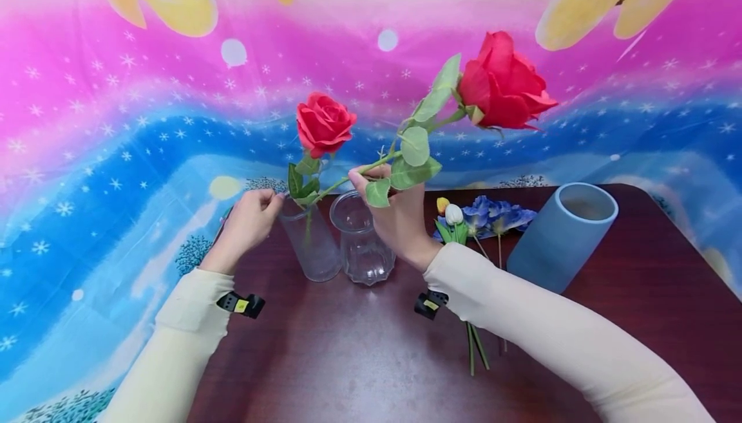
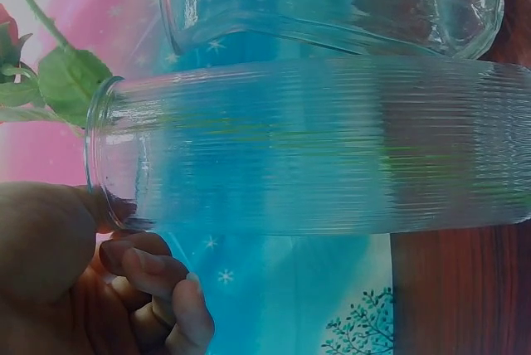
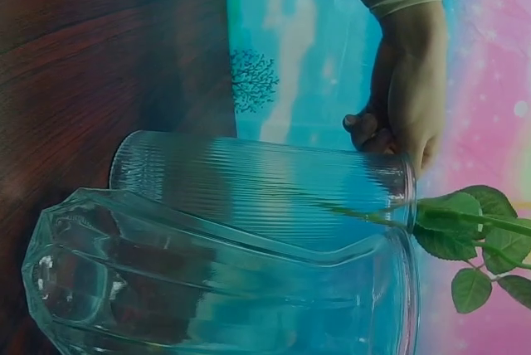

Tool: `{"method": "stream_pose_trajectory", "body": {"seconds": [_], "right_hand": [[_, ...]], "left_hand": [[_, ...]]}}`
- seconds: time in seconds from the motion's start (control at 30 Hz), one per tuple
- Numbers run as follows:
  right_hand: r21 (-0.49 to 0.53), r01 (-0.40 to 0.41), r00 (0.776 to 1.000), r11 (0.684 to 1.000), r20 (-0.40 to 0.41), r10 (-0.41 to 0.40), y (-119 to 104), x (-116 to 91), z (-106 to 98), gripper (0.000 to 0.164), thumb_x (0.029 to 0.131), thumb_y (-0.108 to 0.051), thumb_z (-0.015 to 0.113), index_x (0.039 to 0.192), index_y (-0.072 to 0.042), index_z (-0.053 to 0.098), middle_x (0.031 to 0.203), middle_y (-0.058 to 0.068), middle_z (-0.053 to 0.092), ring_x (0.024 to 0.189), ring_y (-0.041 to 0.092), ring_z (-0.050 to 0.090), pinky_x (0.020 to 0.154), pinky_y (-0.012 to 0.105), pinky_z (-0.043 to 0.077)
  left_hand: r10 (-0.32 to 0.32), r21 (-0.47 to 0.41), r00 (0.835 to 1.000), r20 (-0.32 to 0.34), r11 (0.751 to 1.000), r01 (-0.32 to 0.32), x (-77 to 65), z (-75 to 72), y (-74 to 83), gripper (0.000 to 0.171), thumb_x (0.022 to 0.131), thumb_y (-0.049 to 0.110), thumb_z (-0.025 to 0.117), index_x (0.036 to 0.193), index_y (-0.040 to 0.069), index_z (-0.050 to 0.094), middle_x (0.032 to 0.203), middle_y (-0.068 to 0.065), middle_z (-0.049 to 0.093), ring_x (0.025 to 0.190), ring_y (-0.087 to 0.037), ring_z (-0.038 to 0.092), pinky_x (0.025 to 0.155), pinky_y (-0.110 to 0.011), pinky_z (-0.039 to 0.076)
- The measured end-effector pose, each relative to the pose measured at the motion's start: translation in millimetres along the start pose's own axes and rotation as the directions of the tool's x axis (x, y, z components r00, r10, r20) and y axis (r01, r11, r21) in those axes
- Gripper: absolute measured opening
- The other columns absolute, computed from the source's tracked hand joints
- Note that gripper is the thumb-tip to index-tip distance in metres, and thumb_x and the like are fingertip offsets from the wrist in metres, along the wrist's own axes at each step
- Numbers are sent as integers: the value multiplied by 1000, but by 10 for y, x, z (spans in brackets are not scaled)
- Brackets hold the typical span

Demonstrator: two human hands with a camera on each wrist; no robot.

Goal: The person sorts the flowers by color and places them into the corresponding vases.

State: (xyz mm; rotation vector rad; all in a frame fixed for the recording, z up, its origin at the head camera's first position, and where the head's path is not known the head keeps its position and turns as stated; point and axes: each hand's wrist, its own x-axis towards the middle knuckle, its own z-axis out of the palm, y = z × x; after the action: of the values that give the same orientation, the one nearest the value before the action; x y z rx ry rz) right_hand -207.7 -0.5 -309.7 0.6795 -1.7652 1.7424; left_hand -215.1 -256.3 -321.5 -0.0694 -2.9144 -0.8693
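Note:
My left hand point(image 1: 246, 225) pinches the rim of a ribbed clear glass vase point(image 1: 317, 257), thumb at the lip and the other fingers curled outside. One red rose point(image 1: 324, 125) stands in this vase, its leaves just above the rim. Higher up on the right, my right hand point(image 1: 401, 220) holds the stem of a second red rose point(image 1: 501, 85), which slants down leftward to the vase mouth. In the right wrist view a stem end point(image 3: 353, 212) shows inside the ribbed glass. Leaves partly cover the right fingers.
A fluted clear glass vase point(image 1: 368, 257) stands close beside the ribbed one, under my right hand. On the right a blue vase point(image 1: 556, 243) stands on the dark wooden table point(image 1: 348, 358). Blue flowers point(image 1: 493, 216) and a white tulip point(image 1: 455, 214) lie near it, partly behind my right forearm.

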Motion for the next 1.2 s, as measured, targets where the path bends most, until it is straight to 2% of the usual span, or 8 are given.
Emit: {"method": "stream_pose_trajectory", "body": {"seconds": [0.2, 0.47, 0.77, 0.93, 1.0, 1.07, 1.2], "right_hand": [[-25, -29, 999, 999, 41, 30, -2, 48, 100, 15, 91, -8, 74, 101, 2, 77, 93, 17, 76, 77, 15, 62, 65, 24, 47], [-107, -71, 995, 992, 66, 79, 67, 122, 172, 15, 93, -16, 73, 100, -4, 78, 86, 9, 75, 64, 12, 51, 59, 24, 37], [-180, 41, 996, 983, 90, -25, 162, 171, 224, 17, 94, -18, 71, 100, -4, 78, 69, 8, 64, 54, 12, 40, 52, 25, 29], [-192, 53, 993, 980, 116, -31, 203, 179, 302, 17, 95, -19, 70, 100, -4, 78, 66, 9, 64, 52, 11, 36, 52, 24, 26], [-192, 57, 990, 980, 135, -31, 211, 173, 339, 16, 96, -18, 70, 100, -4, 78, 71, 8, 69, 52, 11, 37, 53, 23, 27], [-192, 49, 988, 980, 156, -19, 220, 159, 375, 15, 96, -16, 70, 100, -4, 78, 68, 9, 66, 51, 11, 39, 53, 23, 28], [-222, 59, 979, 973, 205, -13, 242, 132, 445, 13, 95, -16, 70, 97, -4, 77, 74, 9, 71, 56, 10, 47, 56, 21, 34]], "left_hand": [[-3, 5, 1000, -9, 1000, 3, -10, -1, -11, 45, 108, 37, 42, 71, 12, 39, 61, -1, 37, 57, -22, 40, 56, -33, 35], [1, -4, 1000, -12, 1000, -1, -9, 13, -11, 44, 108, 34, 43, 70, 12, 39, 61, -1, 37, 56, -22, 40, 56, -34, 35], [2, -8, 1000, -17, 1000, -2, -7, 23, 0, 43, 108, 32, 44, 70, 12, 40, 62, -1, 38, 56, -22, 41, 56, -33, 35], [-2, -10, 1000, -12, 1000, 2, -8, 20, -5, 45, 108, 35, 43, 70, 12, 40, 61, -1, 37, 56, -21, 40, 55, -33, 35], [-3, -7, 1000, -12, 1000, 2, -5, 19, -6, 45, 108, 35, 43, 70, 12, 41, 61, 0, 37, 55, -21, 40, 55, -33, 35], [-3, -6, 1000, -12, 1000, 3, -1, 20, -8, 45, 108, 35, 42, 69, 12, 41, 61, 0, 37, 55, -21, 40, 55, -33, 35], [-3, -6, 1000, -17, 1000, 3, 7, 24, -8, 45, 108, 34, 43, 69, 12, 41, 61, 0, 37, 55, -21, 40, 55, -33, 35]]}}
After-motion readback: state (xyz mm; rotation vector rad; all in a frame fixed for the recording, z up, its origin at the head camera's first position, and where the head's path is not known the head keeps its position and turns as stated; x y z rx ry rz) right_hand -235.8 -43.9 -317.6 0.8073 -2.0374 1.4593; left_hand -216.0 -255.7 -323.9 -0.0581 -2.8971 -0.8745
